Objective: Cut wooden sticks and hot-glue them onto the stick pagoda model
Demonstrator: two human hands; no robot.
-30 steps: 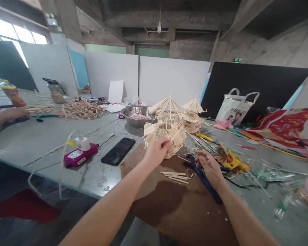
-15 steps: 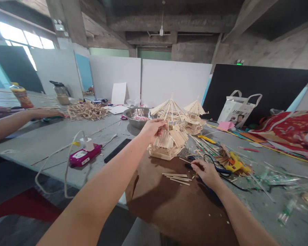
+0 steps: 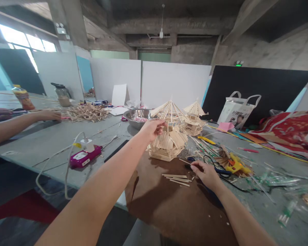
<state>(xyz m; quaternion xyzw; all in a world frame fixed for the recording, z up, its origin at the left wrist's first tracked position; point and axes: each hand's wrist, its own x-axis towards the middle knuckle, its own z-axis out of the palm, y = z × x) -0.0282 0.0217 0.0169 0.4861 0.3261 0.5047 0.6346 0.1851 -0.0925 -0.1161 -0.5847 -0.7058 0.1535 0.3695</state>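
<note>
A pavilion model built of pale wooden sticks stands at the back of a brown board. My left hand reaches over its left side, fingers closed at the upper part just under the pointed roof; the fingertips' exact hold is partly hidden. Lower right, my right hand pinches a thin wooden stick that points left toward the model's base. Several loose sticks lie on the board between hand and model. Behind stands a second stick pavilion.
A metal bowl sits behind my left hand. To the right lie a yellow glue gun, a yellow-handled tool and clear plastic wrappers. At left are a purple power strip, a stick pile and another person's hand.
My two hands stay almost in place, with only slight finger movement at the model. The other person's hand at the left has shifted a little, and the view has tilted slightly.
</note>
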